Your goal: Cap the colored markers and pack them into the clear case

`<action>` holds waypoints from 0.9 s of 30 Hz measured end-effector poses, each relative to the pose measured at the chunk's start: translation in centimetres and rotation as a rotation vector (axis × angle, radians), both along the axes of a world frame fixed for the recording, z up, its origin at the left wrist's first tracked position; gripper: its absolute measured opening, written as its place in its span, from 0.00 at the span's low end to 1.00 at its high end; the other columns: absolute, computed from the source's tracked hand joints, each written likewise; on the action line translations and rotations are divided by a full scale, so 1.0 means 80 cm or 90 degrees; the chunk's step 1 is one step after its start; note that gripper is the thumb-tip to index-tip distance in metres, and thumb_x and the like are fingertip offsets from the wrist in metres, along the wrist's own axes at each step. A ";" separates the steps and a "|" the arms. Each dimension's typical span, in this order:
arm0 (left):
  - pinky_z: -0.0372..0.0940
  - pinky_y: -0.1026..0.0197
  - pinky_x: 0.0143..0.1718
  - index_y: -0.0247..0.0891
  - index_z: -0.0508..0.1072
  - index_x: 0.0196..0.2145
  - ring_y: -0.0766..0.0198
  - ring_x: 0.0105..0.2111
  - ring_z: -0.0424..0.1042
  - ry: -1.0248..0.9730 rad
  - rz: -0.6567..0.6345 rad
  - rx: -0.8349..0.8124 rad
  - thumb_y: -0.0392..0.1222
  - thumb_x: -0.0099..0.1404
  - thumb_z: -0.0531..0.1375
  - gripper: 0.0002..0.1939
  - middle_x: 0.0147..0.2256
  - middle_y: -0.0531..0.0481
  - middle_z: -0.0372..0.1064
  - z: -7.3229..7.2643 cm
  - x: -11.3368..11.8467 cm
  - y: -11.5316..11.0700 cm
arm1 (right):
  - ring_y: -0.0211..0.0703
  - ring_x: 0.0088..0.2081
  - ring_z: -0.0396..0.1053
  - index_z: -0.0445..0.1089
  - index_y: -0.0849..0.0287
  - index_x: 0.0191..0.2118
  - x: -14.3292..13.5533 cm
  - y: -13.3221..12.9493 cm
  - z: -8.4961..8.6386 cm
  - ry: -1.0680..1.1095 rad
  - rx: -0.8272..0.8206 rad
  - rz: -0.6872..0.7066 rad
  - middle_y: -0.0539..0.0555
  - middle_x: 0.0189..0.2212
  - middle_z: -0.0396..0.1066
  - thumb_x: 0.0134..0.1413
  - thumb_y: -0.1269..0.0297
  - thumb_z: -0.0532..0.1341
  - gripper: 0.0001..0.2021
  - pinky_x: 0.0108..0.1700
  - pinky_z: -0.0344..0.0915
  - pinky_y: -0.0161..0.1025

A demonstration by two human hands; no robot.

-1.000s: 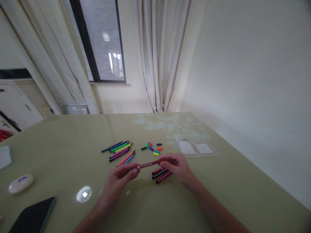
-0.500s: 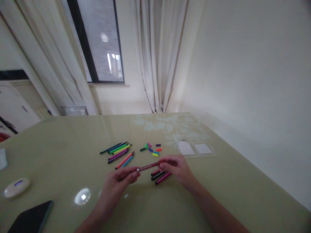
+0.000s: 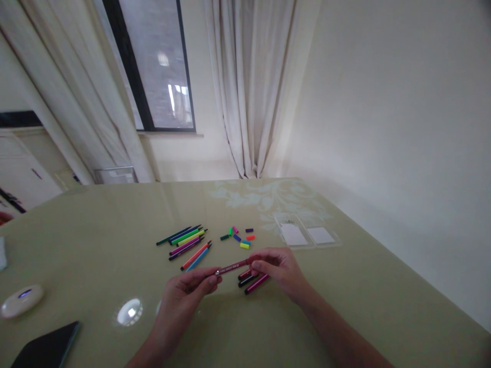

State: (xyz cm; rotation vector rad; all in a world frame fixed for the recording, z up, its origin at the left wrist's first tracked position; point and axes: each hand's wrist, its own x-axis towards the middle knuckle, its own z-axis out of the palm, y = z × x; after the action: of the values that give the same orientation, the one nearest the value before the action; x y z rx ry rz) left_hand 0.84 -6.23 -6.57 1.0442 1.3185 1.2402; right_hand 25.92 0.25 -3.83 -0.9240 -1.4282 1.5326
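Observation:
A dark red felt-tip pen is held up above the table between both hands. My left hand pinches its left end between thumb and fingers. The capped right end is gripped by my right hand. Below and partly behind my right hand lie several capped pens in dark red, black and magenta. Uncapped felt-tip pens in green, yellow, purple, orange and blue lie side by side beyond my left hand. Several loose caps are scattered to the right of them.
An opened clear plastic case with white inserts lies back right on the glossy table. Toward the left are a dark phone-like slab and a white oval device. The wall borders the table's right edge.
Both hands and the pen sit slightly lower in view. The view itself has shifted a little. Both hands keep their hold, and the pens and caps on the table lie as before.

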 end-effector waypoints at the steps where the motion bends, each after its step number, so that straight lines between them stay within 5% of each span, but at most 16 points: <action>1: 0.78 0.57 0.43 0.40 0.84 0.42 0.52 0.40 0.83 0.002 -0.001 0.002 0.56 0.54 0.73 0.23 0.38 0.43 0.83 0.000 0.000 -0.001 | 0.46 0.32 0.81 0.83 0.58 0.37 0.000 0.000 0.001 0.001 -0.001 0.000 0.54 0.28 0.81 0.48 0.53 0.75 0.15 0.36 0.76 0.39; 10: 0.77 0.58 0.42 0.42 0.84 0.41 0.53 0.39 0.82 0.044 -0.043 0.038 0.55 0.56 0.71 0.19 0.38 0.45 0.83 0.008 0.003 -0.001 | 0.49 0.34 0.81 0.80 0.59 0.38 0.000 0.004 -0.005 0.012 -0.034 0.022 0.54 0.31 0.81 0.47 0.53 0.75 0.16 0.35 0.76 0.40; 14: 0.75 0.59 0.41 0.45 0.83 0.43 0.57 0.38 0.80 0.211 -0.113 0.104 0.54 0.62 0.67 0.15 0.40 0.48 0.83 0.009 -0.005 0.002 | 0.43 0.34 0.78 0.80 0.58 0.38 0.017 0.017 0.000 -0.029 0.011 0.033 0.52 0.32 0.80 0.49 0.53 0.74 0.15 0.39 0.73 0.38; 20: 0.69 0.55 0.43 0.44 0.81 0.37 0.57 0.35 0.75 0.561 0.059 0.265 0.55 0.68 0.59 0.15 0.36 0.48 0.79 0.002 -0.036 0.015 | 0.43 0.35 0.75 0.80 0.60 0.39 0.069 0.043 0.017 -0.171 0.037 0.038 0.54 0.32 0.80 0.51 0.53 0.73 0.16 0.40 0.69 0.39; 27: 0.65 0.50 0.47 0.43 0.77 0.37 0.50 0.42 0.73 0.737 0.078 0.140 0.52 0.68 0.55 0.14 0.37 0.47 0.76 0.003 -0.061 0.024 | 0.46 0.38 0.76 0.80 0.61 0.41 0.084 0.050 0.013 -0.246 0.030 0.093 0.57 0.37 0.81 0.52 0.53 0.71 0.17 0.42 0.70 0.41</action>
State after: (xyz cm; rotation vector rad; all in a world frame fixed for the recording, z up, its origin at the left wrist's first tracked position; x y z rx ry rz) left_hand -4.04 -4.34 -6.36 2.0142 2.1340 0.8434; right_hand 32.66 4.21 -2.78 -1.1539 -1.8314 1.4707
